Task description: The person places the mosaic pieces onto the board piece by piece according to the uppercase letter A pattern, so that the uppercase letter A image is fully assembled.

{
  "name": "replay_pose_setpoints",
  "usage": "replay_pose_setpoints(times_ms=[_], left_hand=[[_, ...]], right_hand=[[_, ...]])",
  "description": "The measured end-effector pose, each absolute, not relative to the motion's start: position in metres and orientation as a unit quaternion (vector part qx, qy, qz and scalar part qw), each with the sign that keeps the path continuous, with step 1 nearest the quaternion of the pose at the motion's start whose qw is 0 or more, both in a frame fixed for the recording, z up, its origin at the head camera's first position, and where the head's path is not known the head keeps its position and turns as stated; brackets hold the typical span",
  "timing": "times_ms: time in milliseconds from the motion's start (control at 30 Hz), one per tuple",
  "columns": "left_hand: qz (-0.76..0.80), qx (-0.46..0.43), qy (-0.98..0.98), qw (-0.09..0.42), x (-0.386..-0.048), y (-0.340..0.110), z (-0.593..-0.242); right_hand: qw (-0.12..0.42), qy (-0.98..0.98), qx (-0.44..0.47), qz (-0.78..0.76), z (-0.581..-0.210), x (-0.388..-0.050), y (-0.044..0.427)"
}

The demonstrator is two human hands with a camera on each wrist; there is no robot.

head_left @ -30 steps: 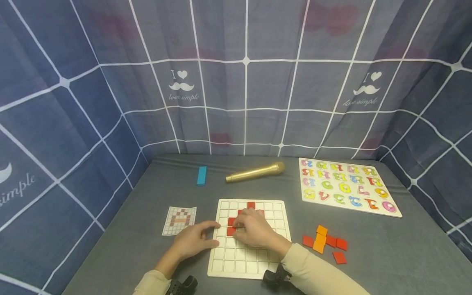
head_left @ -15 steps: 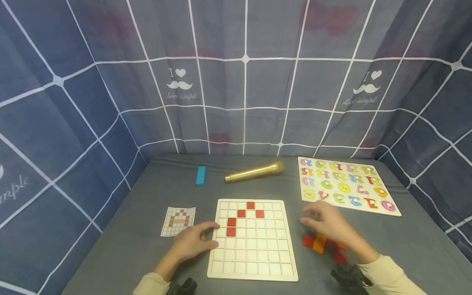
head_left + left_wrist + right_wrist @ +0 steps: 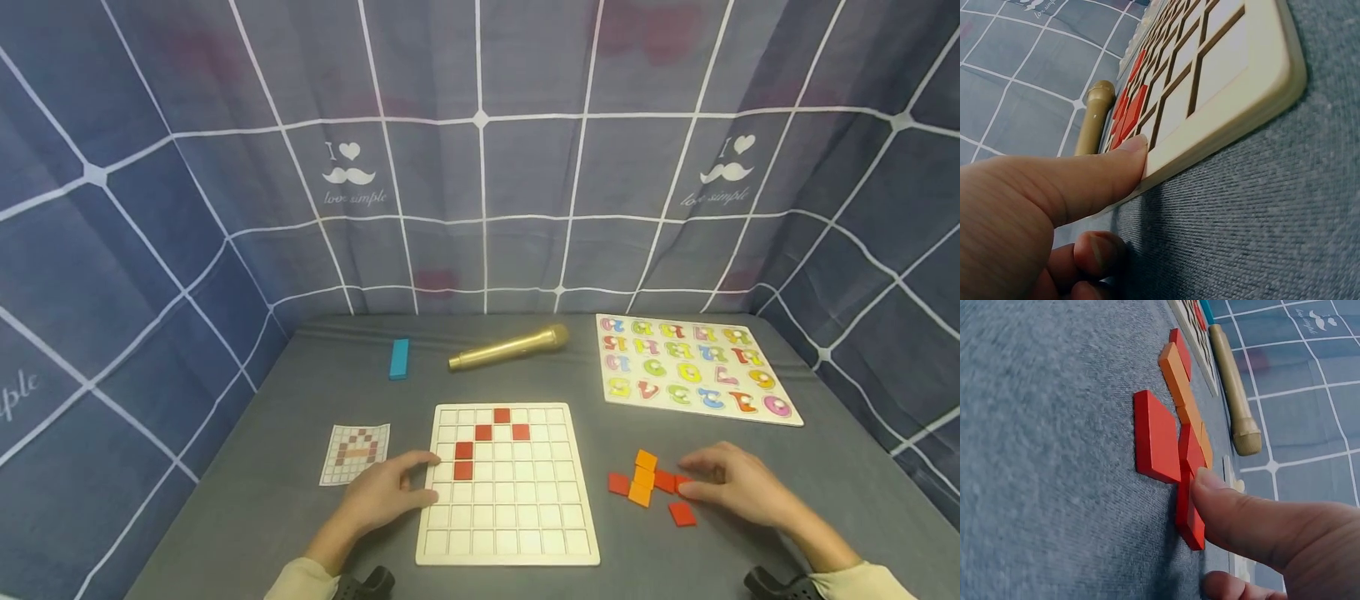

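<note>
A cream grid board [image 3: 510, 546] lies flat, with several red tiles [image 3: 463, 471] set in its upper squares. My left hand [image 3: 378, 497] rests at its left side, thumb [image 3: 1107, 178] on the board's rim, the other fingers extended or loosely bent and gripping nothing. To the right of the board lie loose red and orange tiles [image 3: 642, 477]. My right hand [image 3: 742, 486] is over their right end, thumb [image 3: 1229, 506] at a red tile [image 3: 1189, 515], index finger apart from the thumb. Another red tile [image 3: 682, 513] lies just in front of the group.
A small printed pattern card [image 3: 355, 454] lies beside the left hand. At the back are a blue block [image 3: 399, 359] and a gold microphone [image 3: 510, 347]. A number puzzle board [image 3: 697, 371] lies at back right. A grid-patterned curtain [image 3: 525, 183] surrounds the grey table.
My right hand has moved off the board and rightward to the loose tiles, uncovering the red tiles on the board. The left hand stays at the board's edge. The head view has shifted slightly.
</note>
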State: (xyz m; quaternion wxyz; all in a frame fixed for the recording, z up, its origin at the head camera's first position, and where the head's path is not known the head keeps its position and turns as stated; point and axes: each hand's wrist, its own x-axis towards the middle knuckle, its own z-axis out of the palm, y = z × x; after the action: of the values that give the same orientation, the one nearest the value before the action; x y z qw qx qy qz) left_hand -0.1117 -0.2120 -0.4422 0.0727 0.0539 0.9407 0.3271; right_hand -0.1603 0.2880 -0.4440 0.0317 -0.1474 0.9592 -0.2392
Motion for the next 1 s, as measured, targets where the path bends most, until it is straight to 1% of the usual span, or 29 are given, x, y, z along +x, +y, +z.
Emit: replay_pose_setpoints(times_ms=[133,367,567,1000], left_hand=[[0.33,0.051,0.94,0.072,-0.111,-0.212,-0.444],[0.327,0.044,0.942,0.066,-0.111,-0.211,-0.444],[0.326,0.048,0.942,0.066,-0.111,-0.211,-0.442],[0.329,0.054,0.941,0.063,-0.111,-0.211,-0.442]], right_hand=[[0.029,0.956,-0.16,-0.244,-0.446,-0.159,0.285],[-0.007,0.963,-0.153,-0.224,-0.449,-0.161,0.286],[0.014,0.965,-0.139,-0.221,-0.448,-0.159,0.293],[-0.006,0.969,-0.12,-0.217,-0.45,-0.158,0.302]])
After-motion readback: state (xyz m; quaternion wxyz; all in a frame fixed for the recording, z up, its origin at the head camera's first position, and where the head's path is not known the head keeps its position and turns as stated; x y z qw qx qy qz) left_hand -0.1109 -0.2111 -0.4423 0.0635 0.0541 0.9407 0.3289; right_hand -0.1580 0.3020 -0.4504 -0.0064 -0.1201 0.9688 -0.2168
